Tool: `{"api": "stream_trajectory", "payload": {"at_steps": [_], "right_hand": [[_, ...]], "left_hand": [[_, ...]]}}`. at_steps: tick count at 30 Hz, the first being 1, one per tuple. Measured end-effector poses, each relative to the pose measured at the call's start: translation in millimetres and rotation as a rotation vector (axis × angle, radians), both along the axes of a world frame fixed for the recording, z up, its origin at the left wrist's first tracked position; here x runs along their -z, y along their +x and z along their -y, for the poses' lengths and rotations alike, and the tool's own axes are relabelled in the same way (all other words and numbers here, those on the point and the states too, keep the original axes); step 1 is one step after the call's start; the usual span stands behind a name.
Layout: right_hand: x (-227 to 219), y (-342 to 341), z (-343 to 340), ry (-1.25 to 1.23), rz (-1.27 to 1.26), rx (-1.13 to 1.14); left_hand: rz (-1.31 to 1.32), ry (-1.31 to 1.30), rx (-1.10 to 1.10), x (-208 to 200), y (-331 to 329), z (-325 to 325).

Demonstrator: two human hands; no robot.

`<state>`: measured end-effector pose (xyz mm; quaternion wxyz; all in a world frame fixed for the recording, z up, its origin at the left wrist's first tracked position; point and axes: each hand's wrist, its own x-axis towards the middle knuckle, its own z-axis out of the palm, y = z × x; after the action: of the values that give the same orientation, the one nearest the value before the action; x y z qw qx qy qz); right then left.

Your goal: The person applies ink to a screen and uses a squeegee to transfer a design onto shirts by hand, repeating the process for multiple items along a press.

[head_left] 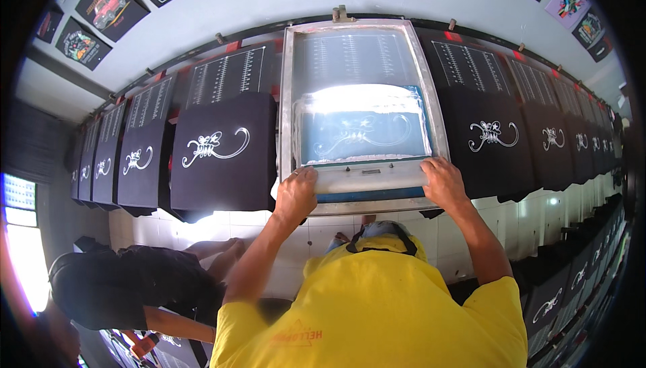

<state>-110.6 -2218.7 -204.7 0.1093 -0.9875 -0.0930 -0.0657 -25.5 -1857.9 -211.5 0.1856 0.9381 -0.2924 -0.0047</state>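
An aluminium-framed printing screen lies flat over one board in a long row, its blue mesh showing a curly stencil design. Across the near end of the mesh sits a long squeegee with a pale handle and a blue blade. My left hand grips the squeegee's left end and my right hand grips its right end. White ink is smeared over the mesh just beyond the squeegee.
Black shirts bearing a white curly print lie on boards to both sides of the screen, curving away left and right. Another person in dark clothes crouches at the lower left. More printed black shirts hang on the wall.
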Motion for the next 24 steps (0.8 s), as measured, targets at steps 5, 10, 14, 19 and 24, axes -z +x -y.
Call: {"api": "stream_trajectory", "payload": {"at_steps": [5, 10, 14, 19, 24], "right_hand": [[8, -5, -2, -0.021, -0.005, -0.044], [26, 15, 8, -0.043, 0.087, -0.061], [31, 63, 18, -0.047, 0.156, -0.075], [34, 136, 38, -0.057, 0.090, -0.052], [16, 189, 45, -0.083, 0.008, -0.042]], "left_hand": [[0.102, 0.000, -0.011, 21, -9, -2], [0.171, 0.004, -0.001, 39, 9, 2], [0.214, 0.013, 0.029, 39, 60, 12], [0.165, 0.005, -0.003, 37, 136, 32], [0.096, 0.059, -0.012, 35, 188, 34]]}}
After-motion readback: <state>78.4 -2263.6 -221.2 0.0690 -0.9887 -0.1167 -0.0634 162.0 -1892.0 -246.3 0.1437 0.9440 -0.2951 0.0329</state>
